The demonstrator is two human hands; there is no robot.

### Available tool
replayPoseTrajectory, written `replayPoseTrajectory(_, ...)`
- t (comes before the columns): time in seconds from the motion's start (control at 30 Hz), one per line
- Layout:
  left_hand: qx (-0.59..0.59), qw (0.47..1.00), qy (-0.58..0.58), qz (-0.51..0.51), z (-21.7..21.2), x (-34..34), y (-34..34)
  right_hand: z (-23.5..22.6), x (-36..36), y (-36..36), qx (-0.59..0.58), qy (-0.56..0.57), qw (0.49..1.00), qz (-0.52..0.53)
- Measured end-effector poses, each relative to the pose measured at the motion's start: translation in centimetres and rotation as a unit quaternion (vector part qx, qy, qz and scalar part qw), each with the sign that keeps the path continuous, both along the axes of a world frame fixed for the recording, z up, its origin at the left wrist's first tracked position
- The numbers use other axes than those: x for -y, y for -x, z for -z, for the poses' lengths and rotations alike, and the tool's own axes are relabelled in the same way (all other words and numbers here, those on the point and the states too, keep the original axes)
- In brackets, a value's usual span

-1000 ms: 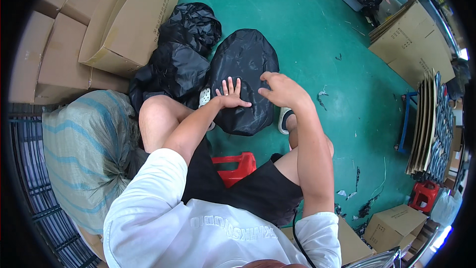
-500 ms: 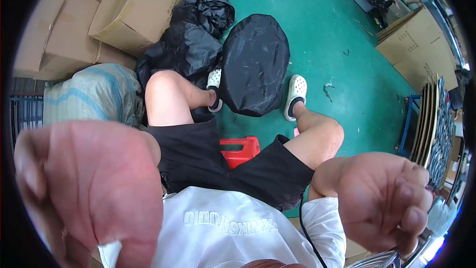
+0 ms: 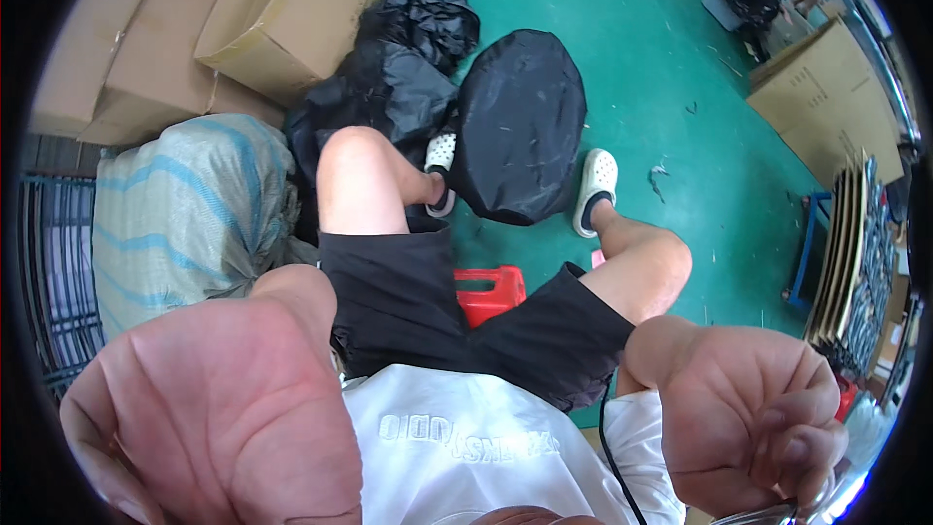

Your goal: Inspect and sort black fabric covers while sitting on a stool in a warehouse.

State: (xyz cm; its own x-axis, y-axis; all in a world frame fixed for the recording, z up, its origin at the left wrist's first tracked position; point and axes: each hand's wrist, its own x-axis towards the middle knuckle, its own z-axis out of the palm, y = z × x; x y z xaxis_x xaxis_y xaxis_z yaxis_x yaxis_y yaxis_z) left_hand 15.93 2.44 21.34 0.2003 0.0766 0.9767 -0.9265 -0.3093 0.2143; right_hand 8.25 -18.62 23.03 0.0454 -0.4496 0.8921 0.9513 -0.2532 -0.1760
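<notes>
Hands are raised close under the head camera, well apart from everything on the floor. The left hand [image 3: 219, 408] shows an open palm with its fingers [image 3: 107, 472] spread wide and holding nothing; the right hand [image 3: 753, 418] is loosely curled, its fingers [image 3: 807, 437] folded narrow toward the palm, with nothing visibly gripped.

Nearest ahead of the fingers, between the person's two white clogs [image 3: 595, 190], lies a round black fabric cover [image 3: 520, 126] on the green floor [image 3: 661, 58]. It looks like thin, light, limp cloth stretched over a disc shape, probably a little slick and prone to sag and fold when lifted by one point. A sound hold would be at opposite sides of its rim, one hand on each, rather than pinching the domed middle.

Beyond it sit crumpled black plastic bags [image 3: 389, 87], cardboard boxes [image 3: 292, 15] and, left of the fingers, a woven striped sack [image 3: 185, 214]. A red stool [image 3: 489, 294] shows under the person.
</notes>
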Motion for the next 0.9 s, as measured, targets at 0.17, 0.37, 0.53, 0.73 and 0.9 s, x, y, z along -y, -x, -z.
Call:
replayPoseTrajectory(0.17, 0.001, 0.999, 0.013, -0.051, 0.0, -2.3, -0.4, 0.7, -0.9, -2.3, 0.063, 0.089, 0.994, 0.004)
replayPoseTrajectory(0.37, 0.010, 0.990, 0.042, -0.130, -0.5, -9.6, -4.0, 8.5, 0.5, -7.8, -0.257, 0.162, 0.949, 0.081)
replayPoseTrajectory(0.53, -0.441, 0.887, 0.051, -0.126, 14.8, -21.1, -11.0, 29.8, 5.3, -17.4, -0.487, 0.674, 0.553, -0.052)
replayPoseTrajectory(0.73, -0.661, 0.669, -0.105, -0.324, 31.4, -29.5, -6.4, 21.7, -3.2, -17.3, -0.566, 0.509, 0.595, -0.257)
replayPoseTrajectory(0.9, -0.787, 0.477, -0.101, -0.379, 37.3, -28.9, -4.2, 22.8, -2.9, -18.5, -0.633, 0.538, 0.524, -0.190)
